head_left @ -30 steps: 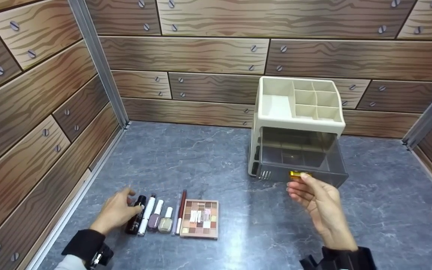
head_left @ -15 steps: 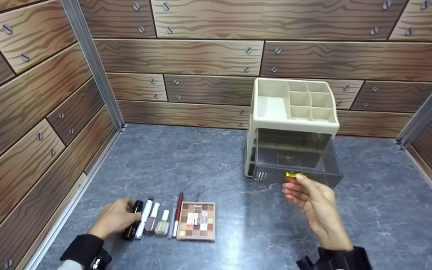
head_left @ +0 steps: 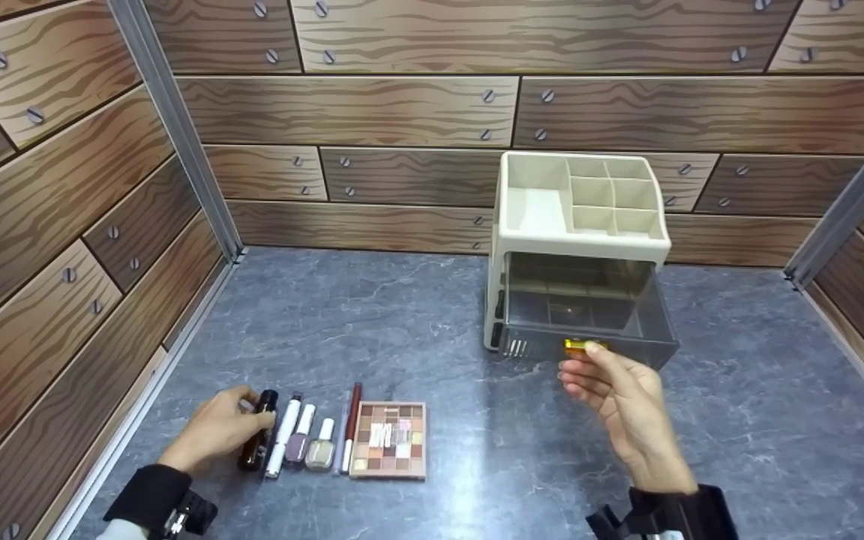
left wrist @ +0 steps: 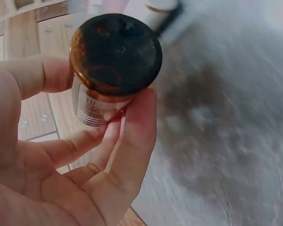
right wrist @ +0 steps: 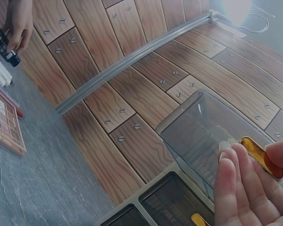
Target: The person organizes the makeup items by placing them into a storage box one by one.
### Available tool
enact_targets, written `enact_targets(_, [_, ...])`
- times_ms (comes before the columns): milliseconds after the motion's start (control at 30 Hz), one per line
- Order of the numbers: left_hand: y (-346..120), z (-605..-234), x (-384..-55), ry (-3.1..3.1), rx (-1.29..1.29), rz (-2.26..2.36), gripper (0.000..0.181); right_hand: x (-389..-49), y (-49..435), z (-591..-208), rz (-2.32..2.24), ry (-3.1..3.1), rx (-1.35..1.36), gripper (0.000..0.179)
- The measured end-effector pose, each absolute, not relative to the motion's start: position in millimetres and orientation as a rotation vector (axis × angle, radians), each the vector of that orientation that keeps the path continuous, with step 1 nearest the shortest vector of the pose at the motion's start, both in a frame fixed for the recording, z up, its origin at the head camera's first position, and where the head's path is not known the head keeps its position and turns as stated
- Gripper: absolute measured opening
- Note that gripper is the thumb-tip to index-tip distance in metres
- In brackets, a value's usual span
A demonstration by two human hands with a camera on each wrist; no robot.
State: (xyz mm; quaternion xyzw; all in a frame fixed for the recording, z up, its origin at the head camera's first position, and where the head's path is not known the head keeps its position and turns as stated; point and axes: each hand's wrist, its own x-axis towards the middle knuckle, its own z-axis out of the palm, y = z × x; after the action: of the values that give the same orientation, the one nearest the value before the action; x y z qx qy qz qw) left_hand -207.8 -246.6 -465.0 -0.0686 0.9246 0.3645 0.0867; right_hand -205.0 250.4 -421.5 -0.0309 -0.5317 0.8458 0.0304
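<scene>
My left hand (head_left: pixel 218 424) pinches a dark amber cylindrical bottle (head_left: pixel 256 442) between thumb and fingers at the left end of a row of cosmetics. Its round dark end (left wrist: pixel 117 54) faces the camera in the left wrist view, with a pale printed label partly behind the fingers. My right hand (head_left: pixel 634 409) pinches the gold handle (head_left: pixel 574 346) of a smoky clear drawer (head_left: pixel 541 346), thumb above and fingers below. That drawer is pulled out of a cream organizer (head_left: pixel 582 244), and dividers show inside it.
Right of the bottle lie a white tube (head_left: pixel 284 439), a mauve nail polish (head_left: pixel 298 442), a beige nail polish (head_left: pixel 320 452), a lilac pencil (head_left: pixel 341 442), a dark red pencil (head_left: pixel 355 420) and an eyeshadow palette (head_left: pixel 388 463). Wood-patterned walls (head_left: pixel 372 112) enclose the table.
My left hand has taken hold of the bottle and drawn it slightly away from the white tube. The right hand stays on the drawer handle. The head view has shifted a little.
</scene>
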Motion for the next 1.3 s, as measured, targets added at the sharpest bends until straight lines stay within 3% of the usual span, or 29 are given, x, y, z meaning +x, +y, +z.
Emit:
enact_targets(600, [-215,-430,-227,2.108,-0.035,1.719,0.051,-206,249,-421,2.622,-1.615,-0.073,0.026])
enact_targets(1300, [-109,-381,-262,1.849,0.229,1.886,0.05,-205,249,-423,2.582,-1.643,-0.092,0.025])
